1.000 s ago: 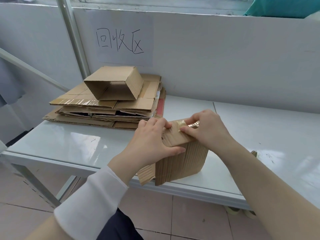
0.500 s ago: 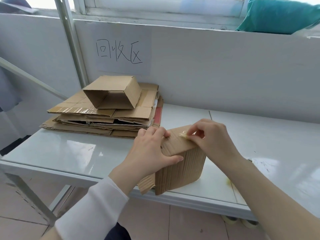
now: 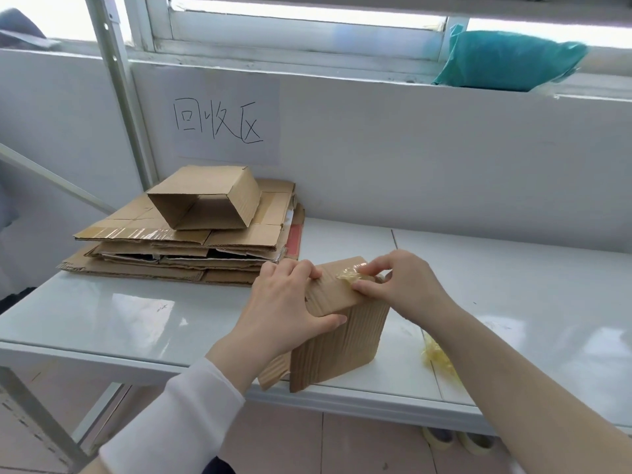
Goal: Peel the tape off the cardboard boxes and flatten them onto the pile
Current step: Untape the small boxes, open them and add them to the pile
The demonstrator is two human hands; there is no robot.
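Head view: box [image 3: 338, 340] upright at table [image 3: 136, 313] front edge; likely light, stiff. Left hand [image 3: 284, 313] grips top flap. Right hand [image 3: 400, 282] pinches tape [image 3: 349, 277] on top; thin, sticky, probably tear-prone, so hold near root.

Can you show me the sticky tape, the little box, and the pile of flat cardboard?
Crumpled clear yellowish tape [image 3: 349, 275]: head view, on its bunched-up middle.
Small brown corrugated cardboard box [image 3: 342, 343]: head view, on its ribbed front wall.
Pile of flattened brown cardboard [image 3: 246, 238]: head view, on the bare top sheet.
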